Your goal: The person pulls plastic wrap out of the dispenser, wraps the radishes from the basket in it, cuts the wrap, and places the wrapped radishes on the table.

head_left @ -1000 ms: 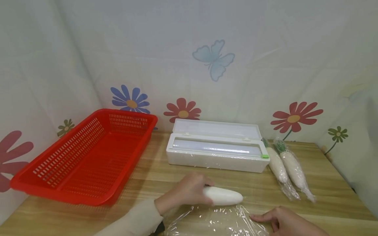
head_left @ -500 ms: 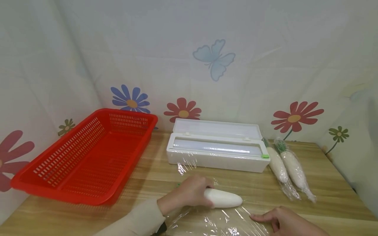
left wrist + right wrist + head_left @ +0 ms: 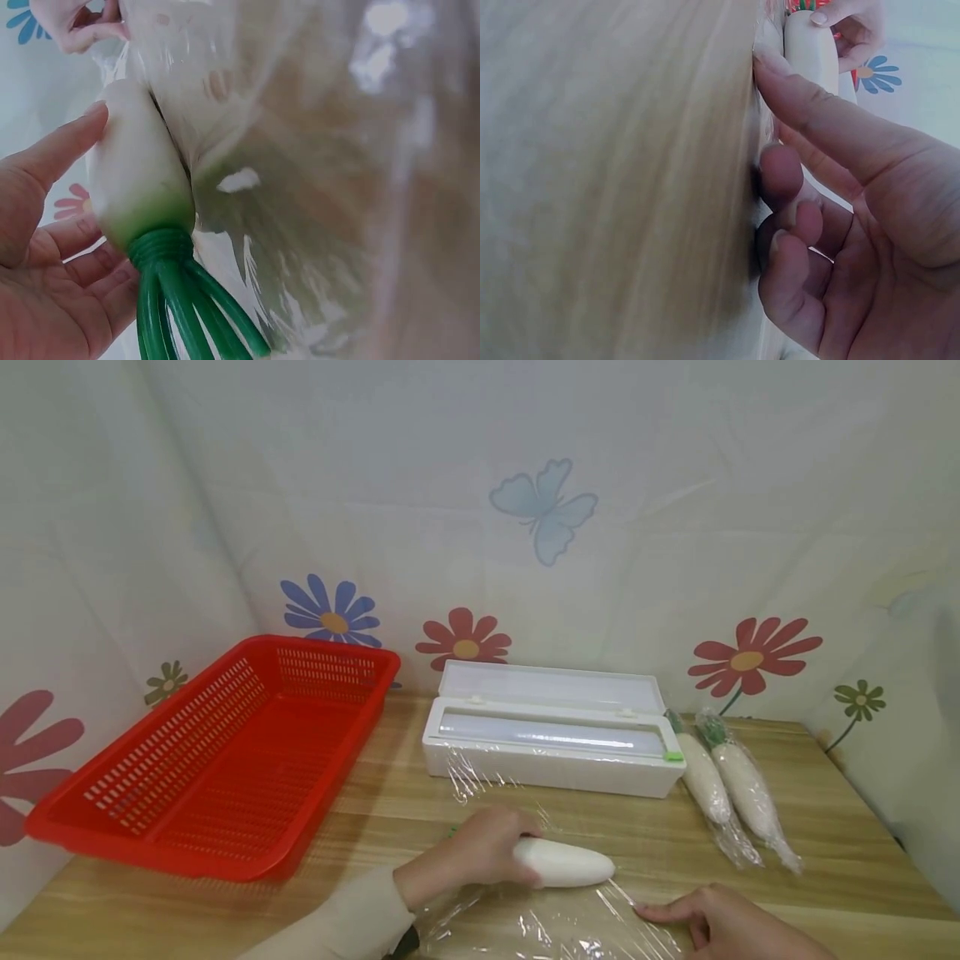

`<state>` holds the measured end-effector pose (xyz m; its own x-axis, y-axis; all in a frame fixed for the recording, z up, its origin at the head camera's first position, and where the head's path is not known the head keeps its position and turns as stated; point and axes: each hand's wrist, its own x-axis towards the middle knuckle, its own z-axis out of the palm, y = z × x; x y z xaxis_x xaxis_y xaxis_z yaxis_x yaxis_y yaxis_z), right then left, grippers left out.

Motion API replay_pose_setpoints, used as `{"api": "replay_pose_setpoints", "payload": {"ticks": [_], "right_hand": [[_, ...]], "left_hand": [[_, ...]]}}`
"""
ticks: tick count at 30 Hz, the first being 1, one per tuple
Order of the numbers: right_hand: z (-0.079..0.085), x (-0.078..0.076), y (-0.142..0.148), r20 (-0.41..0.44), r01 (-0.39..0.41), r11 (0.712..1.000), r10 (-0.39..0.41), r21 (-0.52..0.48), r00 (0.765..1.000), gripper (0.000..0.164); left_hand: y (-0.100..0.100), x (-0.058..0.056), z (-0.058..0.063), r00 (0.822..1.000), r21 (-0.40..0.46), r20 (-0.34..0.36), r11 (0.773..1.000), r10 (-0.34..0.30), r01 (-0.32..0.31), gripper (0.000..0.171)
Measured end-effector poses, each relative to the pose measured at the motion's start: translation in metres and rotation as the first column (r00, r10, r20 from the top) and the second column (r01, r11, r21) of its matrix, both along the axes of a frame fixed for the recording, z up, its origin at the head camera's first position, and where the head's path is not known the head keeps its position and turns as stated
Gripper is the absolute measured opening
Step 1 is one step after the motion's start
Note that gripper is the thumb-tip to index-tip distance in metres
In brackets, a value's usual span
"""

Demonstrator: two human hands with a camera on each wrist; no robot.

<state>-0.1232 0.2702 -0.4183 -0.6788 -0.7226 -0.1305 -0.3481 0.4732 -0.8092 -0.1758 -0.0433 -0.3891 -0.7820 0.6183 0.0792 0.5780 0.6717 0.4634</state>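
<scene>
My left hand (image 3: 487, 852) grips a white radish (image 3: 566, 862), thumb on one side and fingers on the other. Its green leafy top (image 3: 169, 285) shows in the left wrist view, under the palm side of the hand. Clear plastic wrap (image 3: 555, 927) runs from the white wrap dispenser (image 3: 551, 766) beneath the radish toward the front edge. At the wrap's right side, my right hand (image 3: 723, 922) pinches its edge between thumb and forefinger, low against the table; the other fingers are curled (image 3: 787, 270).
A red plastic basket (image 3: 300, 810) stands on the left. Two wrapped radishes (image 3: 701, 777) lie side by side right of the dispenser, whose lid (image 3: 551, 687) is raised. A flowered cloth (image 3: 600, 593) hangs behind the wooden table (image 3: 840, 827).
The radish and left hand have shifted very slightly toward the front. Bright creases now show in the wrap before the dispenser. My right hand has stayed in place.
</scene>
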Motion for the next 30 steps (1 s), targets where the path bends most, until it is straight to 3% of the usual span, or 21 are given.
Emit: {"api": "replay_pose_setpoints", "payload": {"ticks": [9, 17, 24, 30], "right_hand": [[0.001, 0.002, 0.000, 0.053, 0.027, 1.000, -0.027, 0.009, 0.998, 0.049], [0.002, 0.001, 0.002, 0.090, -0.051, 0.994, 0.059, -0.095, 0.994, 0.051], [0.003, 0.002, 0.002, 0.192, -0.031, 0.986, 0.063, -0.167, 0.979, 0.052], [0.001, 0.001, 0.003, 0.212, -0.044, 0.975, 0.091, -0.217, 0.973, 0.053]], "left_hand": [[-0.024, 0.003, 0.008, 0.999, 0.014, -0.026, 1.000, 0.018, -0.018, 0.046], [-0.063, 0.021, 0.016, 0.999, 0.059, -0.033, 0.998, 0.021, -0.019, 0.042], [-0.090, 0.036, 0.013, 0.996, 0.089, -0.075, 0.995, 0.049, -0.042, 0.037], [-0.103, 0.050, 0.007, 0.996, 0.054, 0.027, 0.995, 0.079, -0.081, 0.034]]}}
